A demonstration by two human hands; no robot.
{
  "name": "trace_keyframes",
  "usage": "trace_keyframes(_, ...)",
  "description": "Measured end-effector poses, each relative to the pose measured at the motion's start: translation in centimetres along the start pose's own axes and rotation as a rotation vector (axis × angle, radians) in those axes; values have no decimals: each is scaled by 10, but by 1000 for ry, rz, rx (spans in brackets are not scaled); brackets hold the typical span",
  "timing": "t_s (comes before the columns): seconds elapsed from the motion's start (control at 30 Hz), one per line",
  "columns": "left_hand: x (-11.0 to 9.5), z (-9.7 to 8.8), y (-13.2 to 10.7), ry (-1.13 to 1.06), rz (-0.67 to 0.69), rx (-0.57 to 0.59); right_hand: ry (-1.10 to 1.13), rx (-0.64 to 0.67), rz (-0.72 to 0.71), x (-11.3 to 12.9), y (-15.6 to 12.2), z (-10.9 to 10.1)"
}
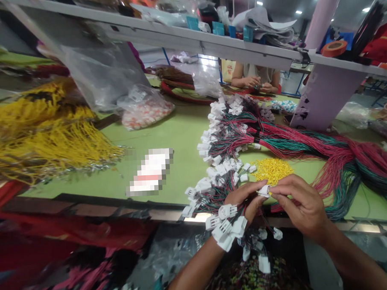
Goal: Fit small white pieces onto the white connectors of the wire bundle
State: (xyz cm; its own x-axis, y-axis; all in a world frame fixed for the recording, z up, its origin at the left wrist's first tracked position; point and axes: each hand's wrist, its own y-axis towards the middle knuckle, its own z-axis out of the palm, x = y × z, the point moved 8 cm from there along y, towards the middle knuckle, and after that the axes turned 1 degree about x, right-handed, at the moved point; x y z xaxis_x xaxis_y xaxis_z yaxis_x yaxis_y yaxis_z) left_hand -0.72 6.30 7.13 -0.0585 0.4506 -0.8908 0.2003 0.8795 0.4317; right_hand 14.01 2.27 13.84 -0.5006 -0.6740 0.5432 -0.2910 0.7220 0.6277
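Between the thumb and fingers of my left hand (244, 199) is a white plastic connector (264, 191), held above the table's front edge. My right hand (303, 204) pinches a tiny yellow piece (270, 193) against that connector's right side; whether it sits inside cannot be made out. Several wired white connectors (227, 229) hang over my left wrist and forearm. Just behind my hands lies a heap of small yellow pieces (274, 170). Left of the heap spreads a pile of white connectors (220, 171) on thin wires.
Bundles of red and green wires (309, 142) stretch rightward across the green table (186, 119). Yellow wires (52, 134) cover the left side. A clear bag of orange-and-white parts (147, 115) stands behind. A shelf (208, 39) crosses above; beyond it a person's hands (258, 84) work.
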Motion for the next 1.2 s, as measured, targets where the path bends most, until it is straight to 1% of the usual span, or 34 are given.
trace_keyframes(0.13, 2, 1, 0, 26, 44, -11, -26, 3, 0, 0, -1, -1)
trace_keyframes(0.27, -1, 0, -1, 46, 88, -32, 41, 1, 43, -6, 1, -1)
trace_keyframes(0.37, -1, 1, -1, 62, 87, -29, 120, 0, 151, -16, 2, 2)
trace_keyframes(0.53, 1, 2, -2, 47, 108, -36, 280, -40, 342, -36, -2, 8)
trace_keyframes(0.67, 0, 4, -2, 64, 141, -20, 461, 11, 496, -54, -6, 20)
trace_keyframes(0.73, -1, 4, 0, 68, 147, -17, 519, 47, 527, -59, -5, 25)
trace_keyframes(0.8, -1, 4, 2, 74, 107, 1, 528, 77, 493, -58, -1, 26)
trace_keyframes(0.87, -1, 4, 5, 77, 58, 21, 486, 109, 402, -51, 4, 24)
trace_keyframes(0.97, -2, 7, 11, 43, -7, 92, 329, 131, 245, -39, 10, 13)
trace_keyframes(1.03, 0, 8, 14, -69, -48, 121, 213, 135, 185, -37, 9, 2)
trace_keyframes(1.07, 3, 6, 15, -149, -82, 114, 167, 162, 175, -38, 6, -2)
trace_keyframes(1.1, 7, 4, 17, -231, -122, 86, 133, 228, 178, -39, 0, -3)
trace_keyframes(1.13, 12, 2, 17, -299, -169, 54, 105, 333, 189, -41, -10, 0)
trace_keyframes(1.17, 18, 1, 18, -347, -218, 35, 81, 463, 205, -42, -23, 6)
trace_keyframes(1.2, 24, 1, 18, -372, -262, 30, 66, 621, 212, -43, -40, 15)
